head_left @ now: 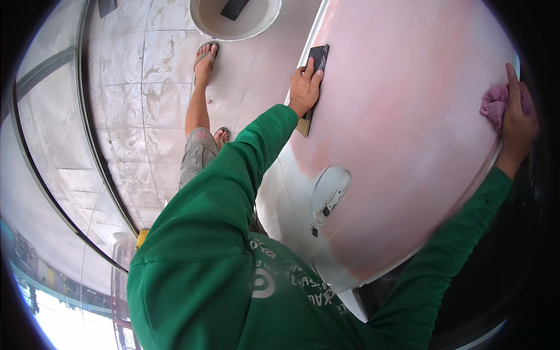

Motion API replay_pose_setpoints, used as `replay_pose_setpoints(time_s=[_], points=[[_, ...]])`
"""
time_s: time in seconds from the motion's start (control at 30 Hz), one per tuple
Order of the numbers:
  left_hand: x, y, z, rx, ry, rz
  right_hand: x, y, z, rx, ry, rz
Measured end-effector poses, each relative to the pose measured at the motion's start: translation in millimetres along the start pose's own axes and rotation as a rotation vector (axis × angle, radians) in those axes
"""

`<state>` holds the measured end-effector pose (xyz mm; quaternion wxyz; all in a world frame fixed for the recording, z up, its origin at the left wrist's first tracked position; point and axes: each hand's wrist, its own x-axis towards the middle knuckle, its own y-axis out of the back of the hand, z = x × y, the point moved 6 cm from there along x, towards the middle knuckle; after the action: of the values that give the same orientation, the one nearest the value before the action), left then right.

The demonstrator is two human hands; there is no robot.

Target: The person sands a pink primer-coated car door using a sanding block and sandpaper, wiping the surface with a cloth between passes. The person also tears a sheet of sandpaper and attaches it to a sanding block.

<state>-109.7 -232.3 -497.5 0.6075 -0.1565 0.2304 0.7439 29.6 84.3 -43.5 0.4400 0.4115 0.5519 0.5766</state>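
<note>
Two bare hands are on the broad car panel (pixel 396 128) in the head view, and it looks partway through being worked. Most of its face reads smooth and pale, but pink blotches lie unevenly along the left side, at the top and toward the lower end, while the area around the handle recess (pixel 331 192) is whiter; which patches are finished cannot be told. The left hand (pixel 304 92) is closed over a long dark block (pixel 318 55), which lies lengthwise just beside the panel's left edge, its tan underside showing at the near end. The right hand (pixel 518 119) holds a crumpled pink cloth (pixel 494 106) bunched beneath it at the opposite edge, one finger stretched out; how firmly it grips cannot be told. Between the hands stretches a wide, gently curved run of panel, offering the block most room rightward. Leftward the edge gives way almost at once to the tiled floor (pixel 122 61), so a stroke that way could slip off. The recess, nearer the body, would call for care. Past the left edge sits a round tub (pixel 233 39), with another dark piece (pixel 234 8) in it.
</note>
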Motion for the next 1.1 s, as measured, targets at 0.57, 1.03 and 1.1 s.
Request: replay_pose_setpoints(time_s=[0.57, 1.03, 1.1], points=[[109.5, -15.2, 87.8, -0.039, 0.185, -0.109, -23.3, 2.1, -36.1, 0.319, -0.042, 0.099], [231.3, -12.9, 176.0, -0.049, 0.042, -0.053, -5.1, 12.1, -70.6, 0.331, 0.235, 0.061], [192.6, -20.2, 189.6, -0.02, 0.042, -0.089, -14.0, 14.5, -61.0, 0.291, 0.2, 0.036]])
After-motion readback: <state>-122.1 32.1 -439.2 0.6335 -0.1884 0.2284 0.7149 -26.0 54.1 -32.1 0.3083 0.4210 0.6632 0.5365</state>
